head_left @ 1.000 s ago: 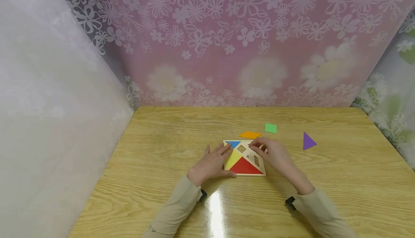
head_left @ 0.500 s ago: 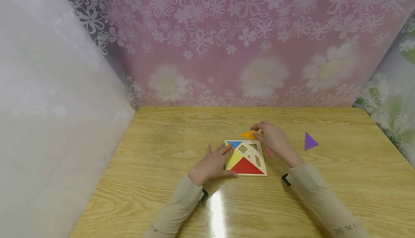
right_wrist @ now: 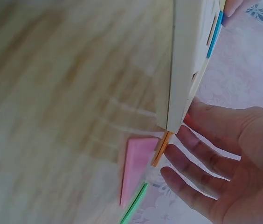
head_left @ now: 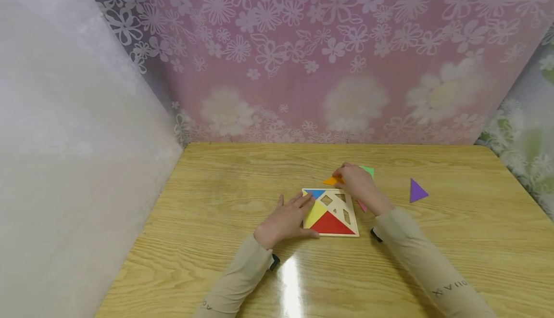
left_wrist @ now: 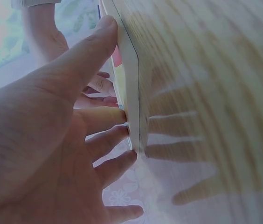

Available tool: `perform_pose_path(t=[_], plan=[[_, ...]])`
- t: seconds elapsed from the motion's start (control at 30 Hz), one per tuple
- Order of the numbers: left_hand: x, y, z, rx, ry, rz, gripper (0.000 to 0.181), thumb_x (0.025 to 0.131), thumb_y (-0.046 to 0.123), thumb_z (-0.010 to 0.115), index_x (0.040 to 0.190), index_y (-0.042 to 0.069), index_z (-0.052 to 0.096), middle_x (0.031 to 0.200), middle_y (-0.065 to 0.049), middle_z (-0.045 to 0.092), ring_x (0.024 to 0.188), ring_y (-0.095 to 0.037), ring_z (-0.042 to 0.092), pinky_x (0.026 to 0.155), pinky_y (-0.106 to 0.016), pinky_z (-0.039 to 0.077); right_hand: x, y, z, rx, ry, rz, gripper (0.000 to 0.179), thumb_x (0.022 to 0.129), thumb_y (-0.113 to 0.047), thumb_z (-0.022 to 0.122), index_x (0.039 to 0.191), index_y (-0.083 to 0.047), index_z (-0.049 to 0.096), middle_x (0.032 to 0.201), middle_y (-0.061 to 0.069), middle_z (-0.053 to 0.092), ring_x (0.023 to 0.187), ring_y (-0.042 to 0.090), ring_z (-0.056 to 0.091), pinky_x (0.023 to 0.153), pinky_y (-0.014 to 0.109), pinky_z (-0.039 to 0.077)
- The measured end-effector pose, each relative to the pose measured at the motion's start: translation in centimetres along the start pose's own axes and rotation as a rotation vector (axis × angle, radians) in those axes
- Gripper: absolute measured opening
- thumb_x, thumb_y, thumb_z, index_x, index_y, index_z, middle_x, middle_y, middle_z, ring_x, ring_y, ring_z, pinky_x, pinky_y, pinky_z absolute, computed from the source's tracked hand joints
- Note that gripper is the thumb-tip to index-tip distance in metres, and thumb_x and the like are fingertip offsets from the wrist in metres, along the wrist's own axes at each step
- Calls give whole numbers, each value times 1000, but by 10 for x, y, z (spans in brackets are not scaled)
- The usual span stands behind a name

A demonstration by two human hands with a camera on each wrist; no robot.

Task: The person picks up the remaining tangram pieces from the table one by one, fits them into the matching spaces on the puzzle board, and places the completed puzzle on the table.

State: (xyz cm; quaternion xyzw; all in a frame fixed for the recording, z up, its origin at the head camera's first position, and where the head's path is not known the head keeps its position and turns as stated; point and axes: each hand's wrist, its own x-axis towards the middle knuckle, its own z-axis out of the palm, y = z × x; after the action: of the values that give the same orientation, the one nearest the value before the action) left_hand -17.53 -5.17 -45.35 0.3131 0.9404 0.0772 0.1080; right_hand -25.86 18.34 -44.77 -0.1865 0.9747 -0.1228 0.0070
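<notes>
A square wooden tangram board [head_left: 351, 218] lies on the table with a red triangle [head_left: 331, 224], a yellow triangle [head_left: 314, 213] and a blue triangle [head_left: 315, 193] in it; cut-outs show bare at its right. My left hand [head_left: 283, 222] rests spread on its left side, thumb at the near edge in the left wrist view. Just past the far edge, my right hand [head_left: 360, 186] pinches an orange parallelogram [head_left: 331, 181] between thumb and fingers, covering part of it. A pink piece [right_wrist: 137, 163] lies beside the board, under the right wrist in the head view.
Behind my right hand lies a green piece [head_left: 369, 170]. Farther right on the wooden table [head_left: 216, 188] is a purple triangle [head_left: 418, 191]. Flowered pink cloth [head_left: 268, 116] hangs along the back edge, with pale cloth on the left.
My right hand has left the board's upper right and moved back to the orange parallelogram, uncovering the pink piece at the board's right. My left hand stays on the board.
</notes>
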Motion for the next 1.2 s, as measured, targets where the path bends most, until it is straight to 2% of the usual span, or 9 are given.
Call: perform_pose_path(t=[0.23,0.5,0.67,0.8,0.97,1.13,1.2], plan=[[0,1,-1,-4,-9,-5,94,90,64,63,161,11,29,169,-1,21,156,-23,15,119,-65,17,2,2,2,39,28,17,24,86,-11,81,106,-1,73,97,12,66,87,28,65,76,43,56],[-2,2,-1,-17,-7,-6,94,90,63,64,161,11,30,169,-1,20,156,-24,16,119,-65,17,-1,6,0,160,44,18,17,87,-1,77,100,-6,66,102,18,73,90,35,69,74,46,57],[-2,2,-2,-21,-4,-7,94,90,63,65,160,11,30,169,-1,21,156,-23,16,119,-65,17,-4,9,-4,203,35,36,21,91,4,69,110,-6,70,107,19,72,95,37,69,80,50,57],[-2,2,-1,-26,-6,-9,94,90,63,65,160,11,30,169,0,21,156,-23,16,120,-64,16,-8,9,-10,262,53,66,25,94,1,68,118,-5,70,112,21,71,94,36,69,83,52,56],[-2,1,1,-29,-7,-9,94,90,62,64,161,11,29,169,0,19,156,-23,15,120,-65,15,-18,8,-13,367,101,77,29,95,-2,68,124,-5,66,116,22,69,91,36,70,80,50,58],[-1,1,1,-40,-12,-7,94,91,62,64,161,11,28,169,0,18,156,-23,13,120,-65,13,-30,8,-14,476,132,50,43,95,3,66,136,-5,61,119,26,64,91,37,70,75,44,60],[-1,1,1,-39,-14,-8,94,91,63,64,161,12,28,169,0,18,156,-23,13,120,-64,13,-35,7,-15,505,129,44,48,95,5,65,140,-6,58,120,28,63,89,36,70,69,40,60]])
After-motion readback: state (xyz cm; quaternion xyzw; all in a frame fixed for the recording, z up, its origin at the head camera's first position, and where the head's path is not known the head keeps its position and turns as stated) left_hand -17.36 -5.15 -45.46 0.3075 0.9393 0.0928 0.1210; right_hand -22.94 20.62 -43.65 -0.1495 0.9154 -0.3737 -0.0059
